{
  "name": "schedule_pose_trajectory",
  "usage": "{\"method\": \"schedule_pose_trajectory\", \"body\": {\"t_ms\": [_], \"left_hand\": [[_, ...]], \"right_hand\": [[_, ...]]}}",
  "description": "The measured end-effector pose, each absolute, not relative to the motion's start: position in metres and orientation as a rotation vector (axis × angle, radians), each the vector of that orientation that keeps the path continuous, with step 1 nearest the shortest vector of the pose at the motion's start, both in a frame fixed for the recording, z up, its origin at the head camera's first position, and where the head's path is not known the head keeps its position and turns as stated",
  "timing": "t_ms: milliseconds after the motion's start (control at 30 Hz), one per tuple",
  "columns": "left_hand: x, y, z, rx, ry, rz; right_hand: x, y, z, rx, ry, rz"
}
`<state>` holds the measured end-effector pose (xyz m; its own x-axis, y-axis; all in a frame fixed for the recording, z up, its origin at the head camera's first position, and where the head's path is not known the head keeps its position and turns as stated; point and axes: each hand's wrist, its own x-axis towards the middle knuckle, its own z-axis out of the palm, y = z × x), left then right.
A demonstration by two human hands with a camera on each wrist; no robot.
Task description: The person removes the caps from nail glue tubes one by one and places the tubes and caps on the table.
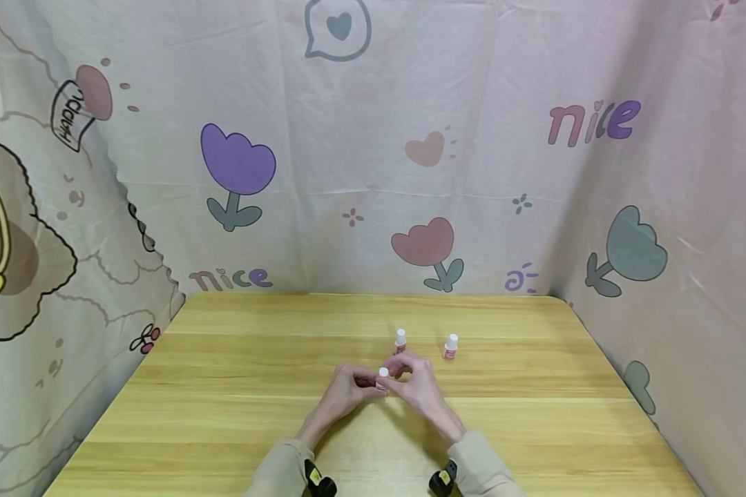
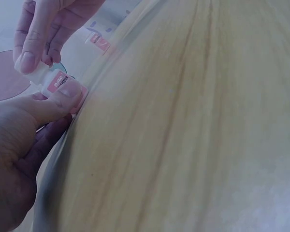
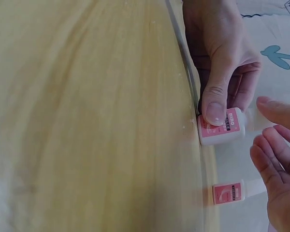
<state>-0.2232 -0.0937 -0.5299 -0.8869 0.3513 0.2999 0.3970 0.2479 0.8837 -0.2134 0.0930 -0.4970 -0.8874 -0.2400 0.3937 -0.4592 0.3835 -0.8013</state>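
Upright over the table, a small white bottle with a pink label point(image 3: 221, 126) is pinched low on its body by my left hand point(image 1: 348, 392), the thumb lying across the label. My right hand point(image 1: 418, 383) is at the bottle's white cap point(image 1: 383, 372), thumb on one side and fingertips on the other. In the left wrist view the right thumb touches the cap point(image 2: 36, 73). A second such bottle point(image 1: 400, 341) stands just behind the right hand, its base partly hidden. The third bottle point(image 1: 451, 346) stands farther right, capped and untouched.
The light wood table point(image 1: 224, 345) runs back to a printed cloth backdrop point(image 1: 348, 138), with more cloth on both sides. Each wrist carries a black camera, such as the left one point(image 1: 320, 481), over beige sleeves point(image 1: 281, 469).
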Motion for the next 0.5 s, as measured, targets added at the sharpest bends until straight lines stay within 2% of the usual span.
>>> {"method": "schedule_pose_trajectory", "body": {"t_ms": [500], "left_hand": [[-0.2232, -0.0955, -0.5272, -0.709, -2.506, -1.715]], "right_hand": [[-0.2108, 0.093, -0.4957, 0.708, -2.389, 1.523]]}}
